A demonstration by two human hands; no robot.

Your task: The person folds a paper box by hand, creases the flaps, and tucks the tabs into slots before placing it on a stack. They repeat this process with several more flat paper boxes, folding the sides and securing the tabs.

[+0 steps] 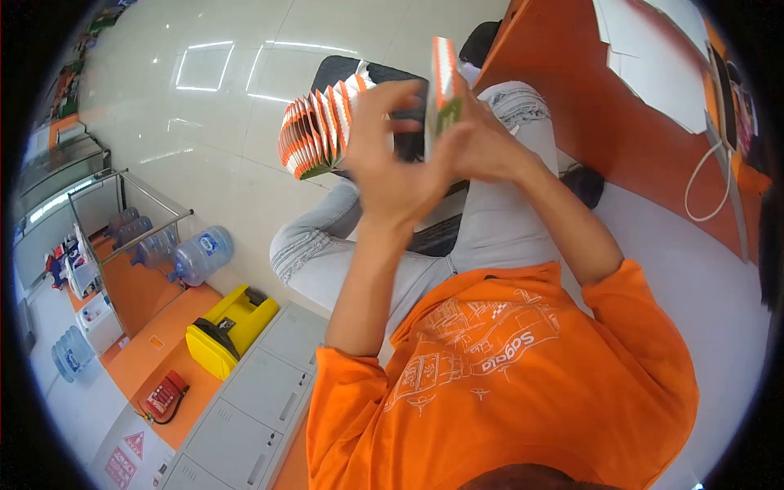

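My right hand [483,145] is closed on a flat orange-and-white striped folded paper piece [443,72], held upright with a green patch near its lower end. Facing it, my left hand [384,151] has its fingers curved and apart from the thumb, which reaches close to the paper piece; motion blur hides whether they touch. Beyond my left hand, a fanned stack of similar striped folded paper [314,135] lies by a black surface [333,72]. My left hand partly covers that stack.
An orange desk [563,90] at the right carries white papers [653,65] and a white cable [690,192]. Grey lockers [261,388], a yellow bin [214,347], a fire extinguisher [167,394] and water jugs [202,255] stand at the left.
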